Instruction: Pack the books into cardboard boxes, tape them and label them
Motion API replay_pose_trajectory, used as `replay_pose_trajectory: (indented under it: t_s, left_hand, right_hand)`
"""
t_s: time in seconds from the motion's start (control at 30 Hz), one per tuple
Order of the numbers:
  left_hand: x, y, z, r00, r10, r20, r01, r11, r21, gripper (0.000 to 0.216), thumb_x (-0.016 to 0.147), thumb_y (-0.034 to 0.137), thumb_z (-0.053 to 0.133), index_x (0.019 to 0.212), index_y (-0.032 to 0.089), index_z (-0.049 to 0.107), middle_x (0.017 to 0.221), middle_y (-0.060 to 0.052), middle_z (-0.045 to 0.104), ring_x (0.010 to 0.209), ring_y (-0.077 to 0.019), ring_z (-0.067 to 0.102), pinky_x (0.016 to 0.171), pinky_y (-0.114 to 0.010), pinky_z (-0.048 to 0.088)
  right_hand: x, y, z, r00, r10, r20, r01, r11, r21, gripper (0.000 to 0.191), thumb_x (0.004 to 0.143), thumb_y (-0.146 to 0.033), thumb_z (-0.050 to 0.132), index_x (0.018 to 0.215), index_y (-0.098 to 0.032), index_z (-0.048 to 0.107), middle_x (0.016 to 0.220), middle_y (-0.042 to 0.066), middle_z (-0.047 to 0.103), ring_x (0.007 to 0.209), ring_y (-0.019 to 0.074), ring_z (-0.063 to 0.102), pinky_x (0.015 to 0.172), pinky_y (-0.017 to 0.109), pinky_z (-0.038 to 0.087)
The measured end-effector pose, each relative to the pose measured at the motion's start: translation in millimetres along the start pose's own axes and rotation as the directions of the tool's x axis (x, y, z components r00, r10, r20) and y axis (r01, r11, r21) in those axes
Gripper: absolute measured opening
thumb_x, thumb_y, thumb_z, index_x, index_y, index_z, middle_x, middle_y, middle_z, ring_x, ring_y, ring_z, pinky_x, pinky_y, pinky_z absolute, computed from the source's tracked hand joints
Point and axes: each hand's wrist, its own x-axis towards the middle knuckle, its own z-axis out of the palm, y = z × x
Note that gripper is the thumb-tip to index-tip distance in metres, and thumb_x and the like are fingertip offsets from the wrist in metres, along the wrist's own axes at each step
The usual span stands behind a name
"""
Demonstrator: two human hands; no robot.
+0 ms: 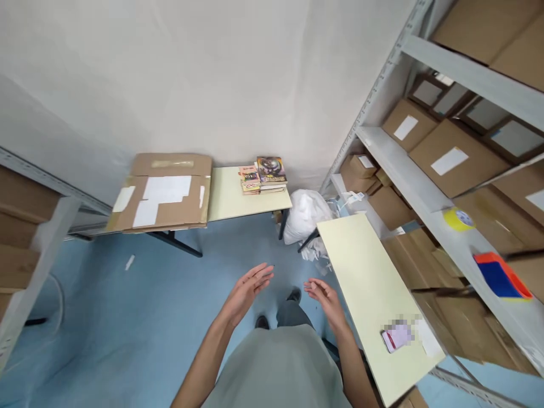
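Note:
My left hand [249, 288] is held out in front of me over the blue floor, fingers stretched and apart, holding nothing. My right hand [323, 299] hangs beside it, also open and empty, close to the near edge of a pale yellow table [365, 272] on my right. A small pink and white item [397, 335] lies on that table near its front end. Straight ahead stands a second pale table [229, 198] with a stack of books [264, 174] at its right end and flattened cardboard [164, 192] at its left.
Metal shelving [425, 187] full of cardboard boxes lines the right side, with a yellow tape roll [458, 219] and a blue and orange item [501, 276] on one shelf. A white bag [305, 215] sits on the floor between the tables. More shelving [34, 255] stands at the left.

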Motion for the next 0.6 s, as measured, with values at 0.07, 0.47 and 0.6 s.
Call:
replay_pose_trajectory:
  t_s: [0.07, 0.47, 0.6]
  left_hand:
    - [15, 8, -6, 0.999, 0.015, -0.036, -0.016, 0.999, -0.031, 0.064, 0.077, 0.05, 0.093, 0.131, 0.019, 0.077, 0.152, -0.019, 0.068, 0.142, -0.039, 0.064, 0.125, -0.052, 0.044]
    - [169, 100, 9, 0.96, 0.074, -0.27, -0.107, 0.988, -0.109, 0.053, 0.082, 0.04, 0.09, 0.128, 0.018, 0.077, 0.151, -0.019, 0.069, 0.137, -0.0356, 0.068, 0.124, -0.05, 0.046]
    - [224, 129, 24, 0.945, 0.082, -0.316, -0.125, 0.985, -0.119, 0.051, 0.083, 0.037, 0.088, 0.128, 0.017, 0.076, 0.15, -0.019, 0.069, 0.135, -0.0359, 0.07, 0.125, -0.051, 0.046]
  right_hand:
    - [29, -8, 7, 0.999, 0.014, 0.033, -0.013, 1.0, -0.011, 0.07, 0.071, -0.08, 0.089, 0.112, -0.023, 0.083, 0.119, 0.017, 0.083, 0.11, 0.0372, 0.079, 0.104, 0.053, 0.06]
    - [252, -69, 42, 0.974, 0.092, 0.208, -0.101, 0.994, 0.035, 0.072, 0.069, -0.082, 0.088, 0.11, -0.023, 0.082, 0.116, 0.017, 0.084, 0.11, 0.0375, 0.08, 0.104, 0.053, 0.06]
    - [324, -95, 53, 0.956, 0.117, 0.268, -0.124, 0.992, 0.008, 0.073, 0.068, -0.084, 0.087, 0.108, -0.022, 0.082, 0.115, 0.016, 0.084, 0.107, 0.0346, 0.081, 0.099, 0.049, 0.061]
